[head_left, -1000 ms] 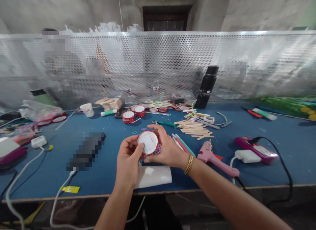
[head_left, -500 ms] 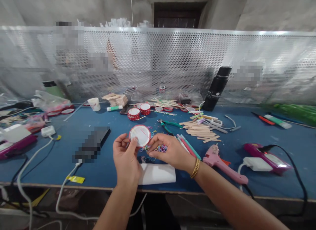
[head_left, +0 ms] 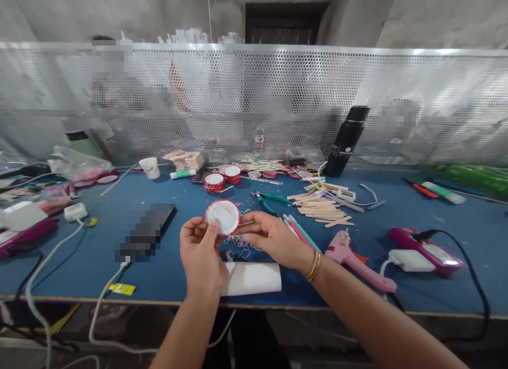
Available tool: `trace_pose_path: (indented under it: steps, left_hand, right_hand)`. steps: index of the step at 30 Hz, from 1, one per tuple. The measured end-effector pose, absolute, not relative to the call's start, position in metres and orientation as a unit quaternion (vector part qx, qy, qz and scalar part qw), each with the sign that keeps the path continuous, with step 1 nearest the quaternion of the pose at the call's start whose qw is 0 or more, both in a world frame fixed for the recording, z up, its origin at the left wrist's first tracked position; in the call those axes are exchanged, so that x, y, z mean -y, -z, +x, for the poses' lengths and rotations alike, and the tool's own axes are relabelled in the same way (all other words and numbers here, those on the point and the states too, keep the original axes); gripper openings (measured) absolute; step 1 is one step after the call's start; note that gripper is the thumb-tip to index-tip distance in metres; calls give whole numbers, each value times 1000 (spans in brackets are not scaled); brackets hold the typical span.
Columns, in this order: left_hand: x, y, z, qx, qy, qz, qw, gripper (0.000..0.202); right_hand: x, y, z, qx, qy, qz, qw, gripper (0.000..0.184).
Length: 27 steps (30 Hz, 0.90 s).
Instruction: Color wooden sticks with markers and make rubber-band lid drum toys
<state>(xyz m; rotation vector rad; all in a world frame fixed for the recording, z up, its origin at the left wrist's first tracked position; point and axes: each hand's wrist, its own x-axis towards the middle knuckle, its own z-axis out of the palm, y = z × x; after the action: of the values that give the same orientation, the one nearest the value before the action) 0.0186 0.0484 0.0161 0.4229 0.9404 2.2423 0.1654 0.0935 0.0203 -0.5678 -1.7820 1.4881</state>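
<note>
My left hand (head_left: 203,255) grips a round white disc with a red rim (head_left: 222,217), its thumb lying on the face and its fingers behind. Thin red lines cross the disc's upper face. At the disc's right edge are the bent fingertips of my right hand (head_left: 273,237), closed around something thin that I cannot make out. Small colourful rubber bands (head_left: 240,247) lie on the table beneath and between the hands. A folded white sheet (head_left: 254,278) rests near the front edge, just right of my left wrist.
Stacked red-rimmed discs (head_left: 214,183), green-handled pliers (head_left: 272,201), wooden sticks (head_left: 317,208) and coloured markers (head_left: 304,234) lie beyond my hands. To the right are a pink glue gun (head_left: 359,266) and a purple power strip (head_left: 428,252). A phone (head_left: 148,231) lies left; a perforated metal screen (head_left: 238,104) stands behind.
My right fingertips have come up to the disc's right edge. The disc stays in my left hand, turned slightly. The whole view has shifted a little.
</note>
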Motion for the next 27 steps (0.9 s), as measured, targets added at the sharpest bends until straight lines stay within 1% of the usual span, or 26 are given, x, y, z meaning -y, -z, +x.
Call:
trace_pose_path:
  steps: [4, 6, 8, 10, 12, 16, 18, 21, 27]
  left_hand:
    - [-47, -15, 20, -366, -854, 180, 324, 45]
    - [-46, -13, 20, -385, -838, 222, 317, 43]
    - [-45, -10, 21, -409, -813, 275, 310, 41]
    - [-45, -7, 20, -428, -786, 319, 313, 38]
    - [-45, -4, 19, -440, -759, 354, 323, 35]
    - [-44, -3, 18, -456, -721, 403, 330, 30]
    - [-43, -4, 18, -460, -712, 415, 330, 29]
    - [-42, -4, 19, -460, -703, 436, 322, 28]
    - [-40, -1, 17, -448, -683, 472, 332, 32]
  right_hand:
    - [-99, -18, 166, 598, -658, -251, 383, 31]
    - [-104, -18, 167, 562, -655, -289, 415, 30]
    - [-109, -19, 169, 559, -613, -321, 457, 29]
    - [-111, -20, 170, 585, -564, -325, 483, 32]
    - [-110, -22, 171, 632, -511, -312, 492, 34]
    - [-106, -23, 173, 735, -338, -299, 507, 26]
    - [-105, -22, 174, 757, -278, -297, 511, 26]
    - [-104, -22, 174, 761, -252, -294, 521, 27]
    - [-103, -22, 173, 754, -252, -303, 526, 26]
